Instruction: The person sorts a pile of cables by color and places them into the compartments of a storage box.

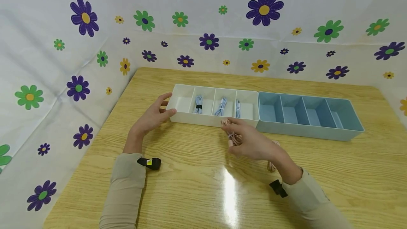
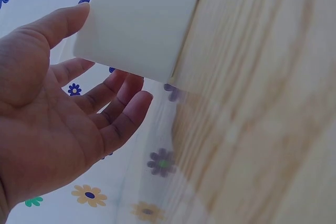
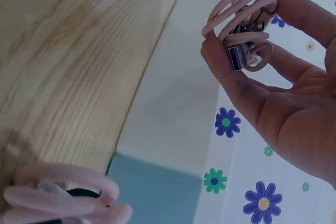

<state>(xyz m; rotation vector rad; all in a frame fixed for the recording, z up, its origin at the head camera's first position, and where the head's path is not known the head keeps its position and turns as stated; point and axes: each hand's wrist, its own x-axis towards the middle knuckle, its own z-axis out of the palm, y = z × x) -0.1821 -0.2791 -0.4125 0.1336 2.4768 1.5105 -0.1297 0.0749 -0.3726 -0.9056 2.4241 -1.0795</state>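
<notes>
My right hand [image 1: 254, 142] pinches a coiled pink USB cable [image 1: 233, 137] in front of the white divided box [image 1: 197, 118]. In the right wrist view the cable [image 3: 241, 30] hangs between thumb and fingers, its metal plug showing. My left hand [image 1: 154, 116] touches the left end of the white box; in the left wrist view its thumb and fingers lie loosely about that end [image 2: 131, 24]. Inside the box, bundled light-blue cables [image 1: 220, 106] lie in separate compartments, one tied with a black strap [image 1: 198, 107]. The leftmost compartment holds nothing.
A blue divided box [image 1: 305, 130] abuts the white box on its right, with bare compartments. Another pink cable [image 1: 271, 166] lies on the wooden table [image 1: 190, 186], partly hidden by my right wrist. Flower-patterned cloth [image 1: 190, 3] hangs behind and along the left side.
</notes>
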